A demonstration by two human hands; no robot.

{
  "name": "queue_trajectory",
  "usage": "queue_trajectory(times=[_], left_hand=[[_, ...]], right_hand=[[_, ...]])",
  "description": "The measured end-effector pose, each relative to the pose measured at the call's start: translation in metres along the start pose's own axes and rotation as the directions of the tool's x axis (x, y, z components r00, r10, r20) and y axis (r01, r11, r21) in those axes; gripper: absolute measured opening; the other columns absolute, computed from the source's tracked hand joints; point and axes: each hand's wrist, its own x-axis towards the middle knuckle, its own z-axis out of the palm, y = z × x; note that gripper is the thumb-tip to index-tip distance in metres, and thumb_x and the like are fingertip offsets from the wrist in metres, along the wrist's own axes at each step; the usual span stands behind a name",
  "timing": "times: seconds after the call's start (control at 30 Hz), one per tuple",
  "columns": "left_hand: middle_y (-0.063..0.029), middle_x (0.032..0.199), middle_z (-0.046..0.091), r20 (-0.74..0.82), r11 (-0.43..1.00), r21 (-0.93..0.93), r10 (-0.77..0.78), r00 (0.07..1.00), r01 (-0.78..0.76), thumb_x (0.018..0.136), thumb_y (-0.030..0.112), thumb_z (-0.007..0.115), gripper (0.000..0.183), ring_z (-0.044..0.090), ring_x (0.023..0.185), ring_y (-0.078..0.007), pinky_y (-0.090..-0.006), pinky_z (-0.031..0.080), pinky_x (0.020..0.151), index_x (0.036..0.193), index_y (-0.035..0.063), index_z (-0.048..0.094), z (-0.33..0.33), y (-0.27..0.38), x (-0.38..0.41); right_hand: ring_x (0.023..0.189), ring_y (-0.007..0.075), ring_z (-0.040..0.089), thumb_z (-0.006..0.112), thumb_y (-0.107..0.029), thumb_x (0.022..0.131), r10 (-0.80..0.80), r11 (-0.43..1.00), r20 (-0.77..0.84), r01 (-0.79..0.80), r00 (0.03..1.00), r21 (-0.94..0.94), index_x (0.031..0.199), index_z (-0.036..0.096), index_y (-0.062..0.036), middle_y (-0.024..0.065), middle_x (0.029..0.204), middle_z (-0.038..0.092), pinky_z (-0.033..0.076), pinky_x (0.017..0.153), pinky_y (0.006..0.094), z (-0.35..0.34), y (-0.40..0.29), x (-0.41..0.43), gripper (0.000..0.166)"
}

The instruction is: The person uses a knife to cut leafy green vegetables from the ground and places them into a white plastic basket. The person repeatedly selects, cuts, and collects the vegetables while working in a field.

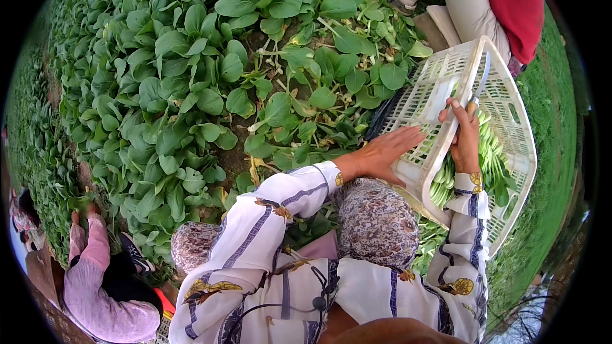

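Observation:
A white slatted plastic crate point(466, 81) sits in front of me on the right, with its near outer wall facing me. Bunches of leafy greens with pale stalks point(490, 148), which look like bok choy, lie inside it. My left hand point(388, 153) is spread flat against the crate's outer wall, fingers apart and holding nothing. The wooden handle of a knife point(473, 105) is in my right hand point(464, 143), its slim curved blade pointing up beside the rim. Fingers of that hand also hook over the crate's rim.
Rows of growing leafy greens point(177, 86) fill the left and middle. Loose leaves and trimmings point(306, 91) litter the soil. One person in beige trousers point(473, 5) is beyond the crate; another in a pink top point(105, 291) works at lower left.

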Motion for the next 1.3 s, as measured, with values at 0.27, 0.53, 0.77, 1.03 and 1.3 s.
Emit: queue_trajectory(times=[0.27,0.53,0.77,1.03,1.3], left_hand=[[-0.0130,0.142,0.030,-0.070,0.994,0.081,-0.073,0.995,0.078,0.054,0.035,0.083,0.106,0.033,0.129,-0.0288,-0.0366,0.033,0.103,0.140,0.0110,0.026,-0.117,-0.007,-0.044],[-0.0139,0.123,0.051,-0.060,0.877,0.301,-0.374,0.926,0.373,0.068,0.031,0.072,0.075,0.052,0.111,-0.0279,-0.0359,0.043,0.091,0.132,0.0093,0.040,-0.168,0.010,-0.080],[-0.0088,0.094,0.063,-0.122,0.830,-0.504,-0.344,0.931,0.241,0.088,0.014,0.055,0.022,0.059,0.086,-0.0125,-0.0266,0.047,0.076,0.101,-0.0024,0.060,-0.164,0.206,-0.072],[-0.0053,0.073,0.061,-0.302,0.064,-0.953,-0.100,0.948,-0.297,0.085,0.013,0.057,0.015,0.054,0.063,-0.0085,-0.0218,0.043,0.055,0.086,-0.0028,0.059,-0.058,0.344,-0.050],[-0.0065,0.080,0.062,-0.344,0.115,-0.937,-0.130,0.930,-0.330,0.088,0.019,0.052,0.021,0.056,0.069,-0.0105,-0.0239,0.045,0.061,0.090,-0.0010,0.058,-0.027,0.382,-0.073]], right_hand=[[0.038,0.0076,0.039,0.063,-0.020,0.082,-0.008,0.996,0.149,-0.006,0.989,0.094,0.088,0.052,-0.0024,0.0089,0.067,0.061,0.030,0.036,0.0220,0.105,-0.035,0.027,0.022],[0.044,0.0079,0.041,0.064,-0.024,0.083,-0.022,0.987,0.263,-0.021,0.965,0.160,0.083,0.052,-0.0021,0.0103,0.070,0.062,0.035,0.042,0.0236,0.145,-0.032,0.042,0.025],[0.044,0.0067,0.039,0.055,-0.032,0.089,-0.107,0.989,0.216,0.081,0.970,0.127,0.101,0.051,-0.0009,0.0126,0.094,0.063,0.036,0.041,0.0225,0.112,-0.027,0.018,0.033],[0.041,0.0025,0.035,0.046,-0.030,0.094,-0.236,0.966,0.602,0.249,0.763,0.063,0.118,0.049,-0.0020,0.0049,0.081,0.063,0.029,0.040,0.0173,0.066,-0.052,-0.091,0.037],[0.038,0.0015,0.034,0.051,-0.031,0.091,-0.034,0.929,0.894,0.344,0.447,-0.137,0.106,0.055,-0.0064,-0.0013,0.065,0.057,0.027,0.037,0.0180,0.075,-0.061,-0.118,0.029]])
